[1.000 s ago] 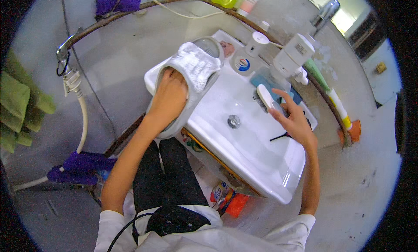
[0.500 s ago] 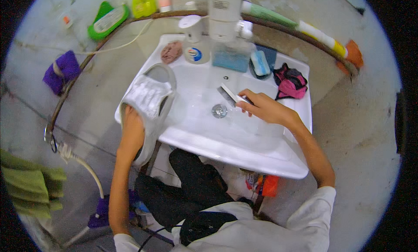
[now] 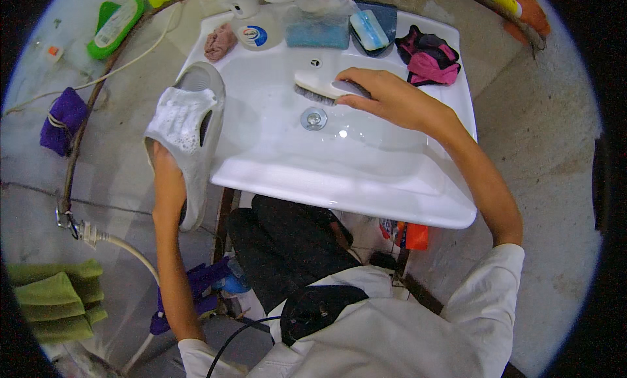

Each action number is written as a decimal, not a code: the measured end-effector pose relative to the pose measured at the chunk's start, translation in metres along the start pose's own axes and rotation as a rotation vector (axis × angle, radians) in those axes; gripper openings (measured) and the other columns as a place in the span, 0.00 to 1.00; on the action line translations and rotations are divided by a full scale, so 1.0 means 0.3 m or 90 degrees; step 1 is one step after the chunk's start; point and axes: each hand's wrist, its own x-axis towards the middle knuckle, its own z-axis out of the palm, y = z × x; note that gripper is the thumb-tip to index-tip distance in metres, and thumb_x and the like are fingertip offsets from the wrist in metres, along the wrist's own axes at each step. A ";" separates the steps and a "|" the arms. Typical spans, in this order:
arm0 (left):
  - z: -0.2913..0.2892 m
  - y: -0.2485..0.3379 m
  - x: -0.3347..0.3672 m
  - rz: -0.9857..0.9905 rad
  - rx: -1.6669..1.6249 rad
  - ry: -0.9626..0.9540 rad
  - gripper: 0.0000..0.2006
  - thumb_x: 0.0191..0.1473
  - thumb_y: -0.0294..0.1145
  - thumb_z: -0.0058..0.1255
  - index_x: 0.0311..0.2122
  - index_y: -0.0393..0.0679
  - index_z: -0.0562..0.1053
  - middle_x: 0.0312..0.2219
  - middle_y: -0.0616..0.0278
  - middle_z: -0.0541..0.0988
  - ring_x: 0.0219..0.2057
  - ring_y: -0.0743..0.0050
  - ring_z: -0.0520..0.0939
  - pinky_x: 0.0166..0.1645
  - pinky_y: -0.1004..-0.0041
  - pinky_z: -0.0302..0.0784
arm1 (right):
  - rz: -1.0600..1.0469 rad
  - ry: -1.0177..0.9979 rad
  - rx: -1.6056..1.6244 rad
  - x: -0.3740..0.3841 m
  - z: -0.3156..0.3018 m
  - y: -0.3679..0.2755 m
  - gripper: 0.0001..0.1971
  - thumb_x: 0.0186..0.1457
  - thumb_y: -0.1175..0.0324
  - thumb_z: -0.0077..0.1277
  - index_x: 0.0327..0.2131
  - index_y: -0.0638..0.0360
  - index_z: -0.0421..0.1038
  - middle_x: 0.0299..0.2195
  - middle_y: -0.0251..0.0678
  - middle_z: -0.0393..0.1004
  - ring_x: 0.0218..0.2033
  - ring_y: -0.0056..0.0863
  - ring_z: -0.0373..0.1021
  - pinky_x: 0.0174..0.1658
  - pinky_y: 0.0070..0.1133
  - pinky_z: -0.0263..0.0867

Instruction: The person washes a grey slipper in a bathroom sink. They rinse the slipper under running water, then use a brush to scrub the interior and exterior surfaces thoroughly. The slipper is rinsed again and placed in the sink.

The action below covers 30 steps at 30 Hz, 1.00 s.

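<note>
My left hand [image 3: 168,172] is pushed into the opening of a light grey clog [image 3: 191,152] and holds it up at the left side of the sink. Its fingers are hidden inside the shoe. White foam [image 3: 179,116] covers the clog's upper. A white scrub brush [image 3: 318,84] with a grey grip and dark bristles is in my right hand [image 3: 382,97], fingers wrapped round its handle. The brush is over the white sink [image 3: 313,185], bristles downward, just behind the metal drain [image 3: 313,118].
Along the sink's back rim are a crumpled pinkish cloth [image 3: 220,42], a clear bottle [image 3: 260,35], a container of blue liquid [image 3: 317,33], a soap bar [image 3: 369,29] on a dark dish and a pink-and-black cloth [image 3: 431,56]. A beige hose [image 3: 127,244] hangs left; green cloth [image 3: 55,299] is nearby.
The view has shifted, so the sink sits higher. My right hand has turned the brush more level, bristles facing down. The clog in my left hand stands more upright.
</note>
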 end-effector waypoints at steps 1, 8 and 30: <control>-0.005 0.021 0.015 0.022 0.004 -0.005 0.29 0.49 0.27 0.52 0.58 0.33 0.62 0.56 0.42 0.64 0.58 0.41 0.62 0.64 0.59 0.54 | -0.050 0.051 -0.004 0.001 0.001 0.018 0.22 0.60 0.55 0.49 0.48 0.63 0.67 0.39 0.51 0.74 0.40 0.46 0.72 0.44 0.34 0.66; -0.035 0.006 0.085 0.178 0.024 -0.113 0.28 0.45 0.30 0.54 0.54 0.34 0.66 0.54 0.40 0.66 0.57 0.37 0.62 0.63 0.56 0.55 | -0.157 0.247 -0.122 0.033 -0.044 0.003 0.20 0.56 0.59 0.54 0.49 0.59 0.69 0.46 0.41 0.66 0.41 0.36 0.71 0.44 0.27 0.70; 0.498 0.169 0.507 0.778 0.155 -0.264 0.06 0.35 0.32 0.53 0.19 0.43 0.78 0.24 0.57 0.79 0.33 0.60 0.79 0.42 0.66 0.73 | -0.186 0.338 -0.063 0.103 -0.093 0.023 0.19 0.48 0.72 0.59 0.46 0.63 0.71 0.64 0.31 0.53 0.49 0.32 0.67 0.52 0.26 0.69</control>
